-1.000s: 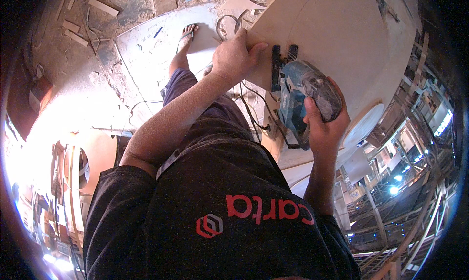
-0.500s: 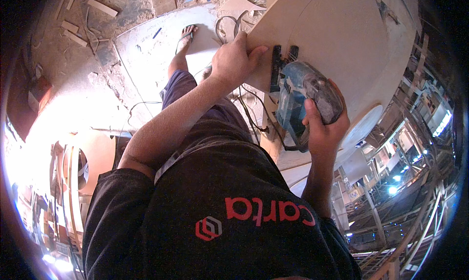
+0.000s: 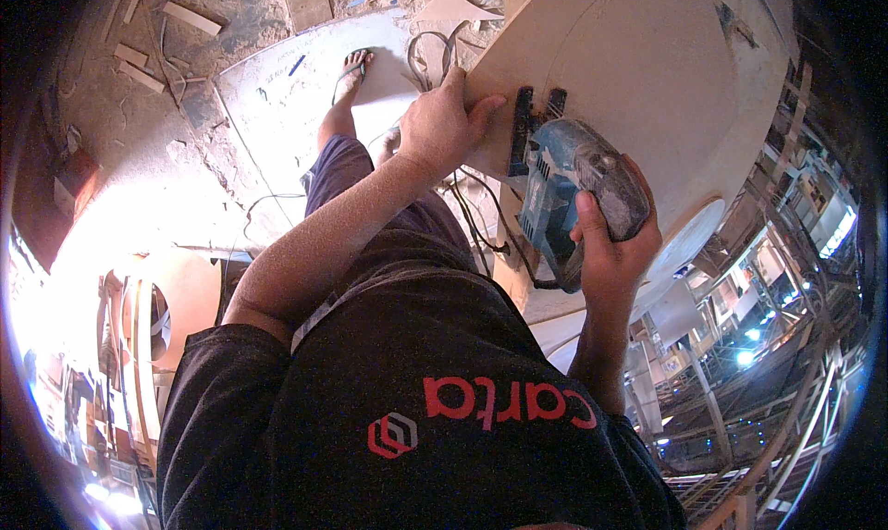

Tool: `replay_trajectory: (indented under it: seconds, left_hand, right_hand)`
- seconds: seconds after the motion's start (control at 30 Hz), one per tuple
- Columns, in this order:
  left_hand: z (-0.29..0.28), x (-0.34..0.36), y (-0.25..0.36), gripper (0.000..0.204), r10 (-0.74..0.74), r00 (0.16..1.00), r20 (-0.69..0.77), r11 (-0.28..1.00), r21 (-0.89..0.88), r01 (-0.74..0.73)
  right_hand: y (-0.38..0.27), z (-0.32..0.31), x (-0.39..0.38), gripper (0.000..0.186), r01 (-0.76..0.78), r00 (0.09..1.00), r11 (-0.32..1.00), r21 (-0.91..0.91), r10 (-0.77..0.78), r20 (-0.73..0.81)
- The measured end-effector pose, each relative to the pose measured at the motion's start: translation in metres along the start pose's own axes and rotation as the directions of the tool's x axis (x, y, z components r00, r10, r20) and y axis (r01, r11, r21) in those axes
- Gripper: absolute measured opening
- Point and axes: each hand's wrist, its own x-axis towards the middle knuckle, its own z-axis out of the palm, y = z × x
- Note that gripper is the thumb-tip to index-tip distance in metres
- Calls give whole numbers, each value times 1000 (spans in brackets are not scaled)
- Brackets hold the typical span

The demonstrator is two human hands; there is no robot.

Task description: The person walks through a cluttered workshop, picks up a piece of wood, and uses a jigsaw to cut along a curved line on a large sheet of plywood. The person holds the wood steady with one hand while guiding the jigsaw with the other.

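Observation:
A teal and black jigsaw (image 3: 560, 183) rests on a large light plywood board (image 3: 647, 58), its black base plate at the board's left edge. My right hand (image 3: 622, 239) is closed around the jigsaw's dusty dark upper body, the thumb lying along its near side. My left hand (image 3: 444, 123) grips the board's left edge just beyond the saw, thumb over the top; its lower fingers are partly hidden. A faint curved line runs across the board ahead of the saw. The blade cannot be made out. A black power cord (image 3: 518, 262) loops from the jigsaw's rear below the board.
My sandalled foot (image 3: 353, 72) stands on a pale sheet (image 3: 277, 72) on the floor. Wood offcuts (image 3: 192, 18) and sawdust lie around it. Curved strips (image 3: 430, 54) lie beyond my left hand. A panel with a round cutout (image 3: 185, 285) stands at the left, near a bright glare.

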Motion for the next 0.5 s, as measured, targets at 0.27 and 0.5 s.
replay_trajectory:
  seconds: [0.27, 0.5]
  left_hand:
    - [-2, 1, 0, 69, -12, 1000, 26, 1000, 4, 12]
    - [-2, 2, 0, 63, -15, 999, 39, 1000, -20, 16]
  right_hand:
    - [-6, 1, 2, 63, -35, 999, 999, 1, 35, -4]
    - [-13, 2, 4, 64, -53, 999, 998, 29, 53, 5]
